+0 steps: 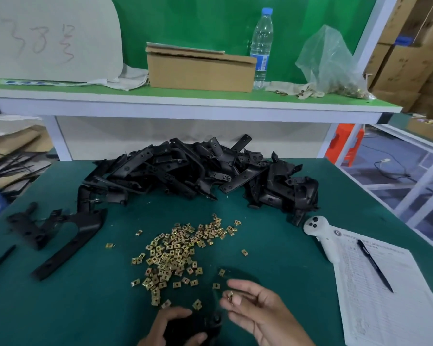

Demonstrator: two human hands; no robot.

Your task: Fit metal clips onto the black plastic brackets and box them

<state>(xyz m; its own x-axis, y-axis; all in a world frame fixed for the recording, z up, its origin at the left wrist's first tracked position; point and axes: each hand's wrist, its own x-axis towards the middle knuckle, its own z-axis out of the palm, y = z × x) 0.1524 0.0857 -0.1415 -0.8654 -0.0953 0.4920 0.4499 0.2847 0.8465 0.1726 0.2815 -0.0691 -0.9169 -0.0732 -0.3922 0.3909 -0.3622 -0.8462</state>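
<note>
You are gripping a black bracket [198, 325] in your left hand [170, 328] at six o'clock, fingers curled round it, while your right hand [258, 310] is pinching one metal clip [230, 295] between thumb and fingertips just above it. It is blurred, so I cannot tell the clip's orientation; I would judge you should turn its open side toward the bracket's edge and slide it squarely on. The loose clips [178, 250] are lying at the table's centre, the bracket pile [200, 171] at twelve o'clock. The cardboard box [200, 68] is sitting on the shelf beyond, a far reach. At three o'clock, a white controller [320, 233], paper form [385, 295] and pen [374, 265] are crowding your right elbow.
</note>
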